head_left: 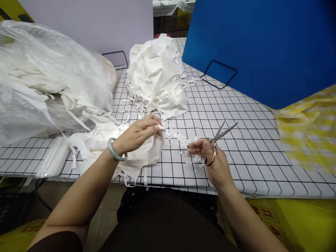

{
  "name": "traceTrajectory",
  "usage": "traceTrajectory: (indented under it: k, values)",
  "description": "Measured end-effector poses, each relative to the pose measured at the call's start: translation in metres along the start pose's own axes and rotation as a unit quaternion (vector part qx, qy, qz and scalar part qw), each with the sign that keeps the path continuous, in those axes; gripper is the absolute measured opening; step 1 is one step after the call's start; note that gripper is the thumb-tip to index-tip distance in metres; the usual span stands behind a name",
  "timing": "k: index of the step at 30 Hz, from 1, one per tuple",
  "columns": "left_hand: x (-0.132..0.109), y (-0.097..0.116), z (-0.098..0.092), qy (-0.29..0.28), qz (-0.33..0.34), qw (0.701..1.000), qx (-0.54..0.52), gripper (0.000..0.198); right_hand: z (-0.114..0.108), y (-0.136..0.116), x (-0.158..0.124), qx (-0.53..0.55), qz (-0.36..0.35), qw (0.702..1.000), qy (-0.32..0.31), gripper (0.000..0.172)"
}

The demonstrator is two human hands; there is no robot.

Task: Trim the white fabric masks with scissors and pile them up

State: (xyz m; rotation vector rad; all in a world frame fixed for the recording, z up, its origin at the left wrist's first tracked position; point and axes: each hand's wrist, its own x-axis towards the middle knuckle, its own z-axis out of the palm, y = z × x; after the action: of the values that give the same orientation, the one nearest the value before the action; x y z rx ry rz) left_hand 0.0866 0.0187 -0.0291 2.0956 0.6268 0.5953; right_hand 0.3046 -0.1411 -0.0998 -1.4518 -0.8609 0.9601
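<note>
My left hand (141, 133), with a green bangle on its wrist, pinches the edge of a white fabric piece (136, 154) that lies at the table's near edge. My right hand (210, 155) grips a pair of scissors (222, 133) by the handles, blades slightly apart and pointing up and to the right. Small white fabric clippings (181, 138) lie scattered on the table between the two hands. A pile of white fabric pieces (157, 77) sits farther back in the middle.
The table has a white cover with a black grid (249, 147). A large clear plastic bag of white fabric (47, 77) fills the left. A blue board (262, 45) leans at the back right, with yellow checked fabric (307, 129) at the right edge.
</note>
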Motion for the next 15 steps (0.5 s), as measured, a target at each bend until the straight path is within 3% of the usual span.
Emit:
traceTrajectory:
  k: [3,7,9,11,12,15]
  values:
    - [-0.008,0.001,-0.010,0.021,-0.042,0.999,-0.026,0.026,0.007,-0.001,0.002,0.001,0.016,0.999,-0.030,0.039]
    - [-0.028,0.007,-0.006,0.039,-0.039,0.998,-0.038,0.017,0.044,-0.005,0.000,0.039,0.001,0.997,-0.066,0.034]
    - [-0.049,0.009,-0.003,0.105,-0.025,0.994,0.032,0.013,0.063,-0.009,-0.001,0.057,-0.023,0.995,-0.081,0.037]
    - [-0.079,0.011,0.002,0.126,-0.032,0.983,0.130,0.018,0.076,-0.012,-0.002,0.051,-0.048,0.994,-0.087,0.036]
    - [-0.096,0.012,0.006,0.102,-0.043,0.977,0.183,0.025,0.080,-0.012,-0.002,0.038,-0.059,0.994,-0.086,0.035]
    - [-0.146,0.010,0.026,-0.039,-0.090,0.940,0.327,0.034,0.084,-0.006,-0.004,-0.017,-0.079,0.991,-0.103,0.029]
